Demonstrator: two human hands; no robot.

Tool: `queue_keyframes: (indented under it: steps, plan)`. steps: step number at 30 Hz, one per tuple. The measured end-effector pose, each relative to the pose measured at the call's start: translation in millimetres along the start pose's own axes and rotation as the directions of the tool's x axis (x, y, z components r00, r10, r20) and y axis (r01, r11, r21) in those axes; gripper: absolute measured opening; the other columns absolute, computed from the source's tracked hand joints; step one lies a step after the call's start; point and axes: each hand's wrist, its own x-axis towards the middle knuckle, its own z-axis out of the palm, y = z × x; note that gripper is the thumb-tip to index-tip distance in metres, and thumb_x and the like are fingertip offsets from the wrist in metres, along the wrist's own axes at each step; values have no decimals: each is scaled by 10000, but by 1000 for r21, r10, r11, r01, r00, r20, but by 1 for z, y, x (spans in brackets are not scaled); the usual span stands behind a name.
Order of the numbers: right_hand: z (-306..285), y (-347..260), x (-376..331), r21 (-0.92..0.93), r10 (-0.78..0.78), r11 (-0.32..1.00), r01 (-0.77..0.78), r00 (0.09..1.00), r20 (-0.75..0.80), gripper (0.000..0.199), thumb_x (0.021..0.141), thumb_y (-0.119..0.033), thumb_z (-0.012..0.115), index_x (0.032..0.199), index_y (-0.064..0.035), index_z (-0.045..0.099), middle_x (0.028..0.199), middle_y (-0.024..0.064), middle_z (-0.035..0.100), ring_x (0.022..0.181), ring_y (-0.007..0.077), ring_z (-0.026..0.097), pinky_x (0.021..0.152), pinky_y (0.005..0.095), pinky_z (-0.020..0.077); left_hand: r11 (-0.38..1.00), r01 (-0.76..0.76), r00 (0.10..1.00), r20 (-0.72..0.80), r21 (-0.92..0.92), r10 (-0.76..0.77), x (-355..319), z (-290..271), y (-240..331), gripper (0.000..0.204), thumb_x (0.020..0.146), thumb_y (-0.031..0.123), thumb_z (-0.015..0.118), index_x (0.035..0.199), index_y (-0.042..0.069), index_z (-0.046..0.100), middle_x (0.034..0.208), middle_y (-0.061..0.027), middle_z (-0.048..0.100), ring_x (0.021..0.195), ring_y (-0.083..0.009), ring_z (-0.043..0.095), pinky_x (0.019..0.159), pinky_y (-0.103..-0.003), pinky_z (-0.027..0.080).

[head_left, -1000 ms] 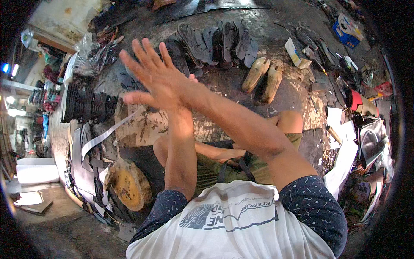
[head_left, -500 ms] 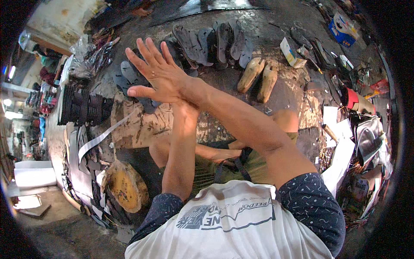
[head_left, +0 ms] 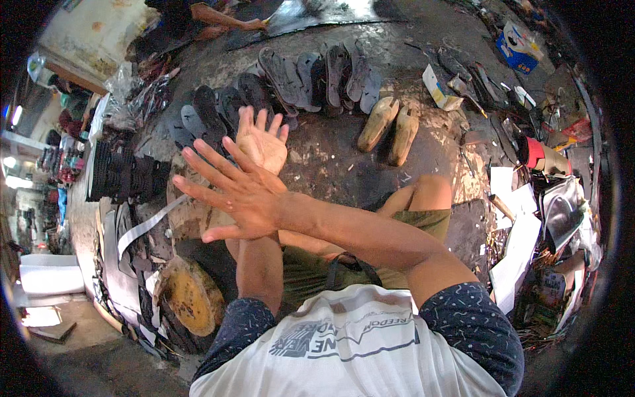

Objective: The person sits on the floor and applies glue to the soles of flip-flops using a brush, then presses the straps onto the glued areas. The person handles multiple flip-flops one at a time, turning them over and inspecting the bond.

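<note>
My right hand (head_left: 246,202) reaches across from the right, over my left wrist, palm down with its fingers spread. Its palm rests on or just above the wrist; I cannot tell which. Beyond it shows my left hand (head_left: 262,149), palm turned up and fingers apart. Neither hand holds anything. Just past the left fingertips stands a curved row of dark sandal soles (head_left: 281,78). Two wooden shoe lasts (head_left: 379,124) lie farther right. A stack of black soles (head_left: 126,173) is left of my right fingertips, and a white strip (head_left: 149,227) curls below it.
A round wooden block (head_left: 192,296) stands by my left elbow. White sheets (head_left: 519,245), a red and tan roll (head_left: 544,157) and a blue box (head_left: 519,47) are on the right. At the far top, another person's arm (head_left: 228,18) reaches over a dark sheet.
My right hand has come down and nearer along my left forearm. My left hand, hidden behind it before, now shows beyond it. Another person's arm has come into view at the top.
</note>
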Motion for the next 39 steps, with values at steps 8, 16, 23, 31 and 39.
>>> queue_keyframes:
  steps: [8, 16, 23, 31, 39]
  plan:
    - [-2, 83, 53, -39, 330, 940, -340, 930, -160, 1108, 877, -850, 415, 1663, -122, 130, 1689, 299, 76, 1569, 481, 16, 1228, 653, 27, 993, 80, 959, 279, -86, -53, -48, 8, -21, 790, 1031, 602, 472, 1625, 139, 234, 1682, -166, 234, 1518, -416, 291, 1172, -669, 319]
    - [-12, 50, 59, 110, 186, 979, -170, 969, -163, 1063, 917, -807, 417, 1664, -114, 114, 1696, 287, 55, 1569, 482, -15, 1238, 624, -14, 983, -73, 942, 312, -170, 124, -30, 3, 5, 784, 1009, 663, 433, 1622, 220, 228, 1699, -138, 163, 1510, -519, 216, 1170, -739, 251]
    - [44, 36, 2, -48, 3, 999, 3, 992, 126, 801, 963, -672, 455, 1583, -169, 388, 1663, 221, 233, 1547, 426, 188, 1238, 629, 89, 897, 40, 976, 209, -440, 59, 4, -92, 4, 667, 1007, 643, 491, 1502, 196, 496, 1508, -85, 473, 1347, -334, 480, 1100, -567, 419]
    - [-36, 217, -143, -462, 644, 684, -564, 765, 20, 730, 991, -387, 637, 1591, -84, 352, 1662, 271, 227, 1542, 438, 194, 1238, 574, 157, 688, -185, 962, -13, 702, 272, -11, -192, 80, 478, 1023, 501, 603, 1076, 32, 685, 782, -47, 666, 670, -135, 615, 628, -294, 478]
    - [-50, 174, -261, -165, 830, 555, -815, 556, 49, 676, 947, -224, 719, 1529, -37, 433, 1619, 248, 341, 1471, 436, 366, 1195, 506, 330, 289, 327, 657, -437, 900, 614, 221, -445, 118, 737, 1006, 549, 575, 1504, 15, 471, 1494, -247, 526, 1381, -390, 509, 1157, -513, 373]
